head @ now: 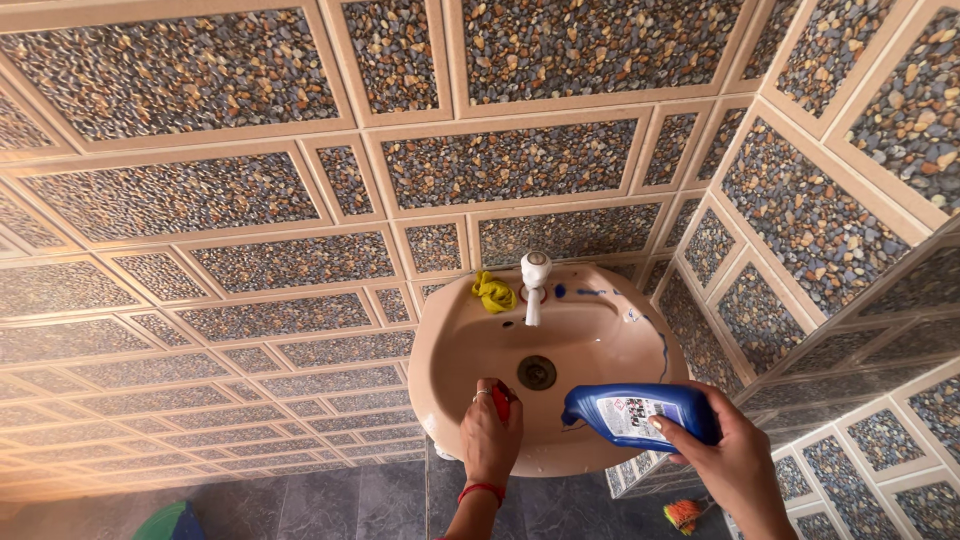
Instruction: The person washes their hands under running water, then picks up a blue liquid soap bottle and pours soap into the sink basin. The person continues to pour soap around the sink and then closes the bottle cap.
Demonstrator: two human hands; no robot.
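My right hand [735, 462] grips a blue plastic bottle [630, 413] with a white label, tipped on its side with the neck pointing left over the front of a beige wash basin [455, 345]. My left hand [490, 435] is closed around a small red cap [502, 401] beside the bottle's neck, above the basin's front rim. Blue liquid streaks the rim [655, 335] at the back and right. A white tap [534, 285] stands at the back of the basin, and the round drain [537, 372] lies below it.
A crumpled yellow cloth [493, 292] lies on the basin's back rim, left of the tap. Pebble-patterned tiled walls [280, 260] surround the basin and meet in a corner at right. Dark floor tiles [330, 505] show below, with a green object [165, 522] and an orange brush [683, 514].
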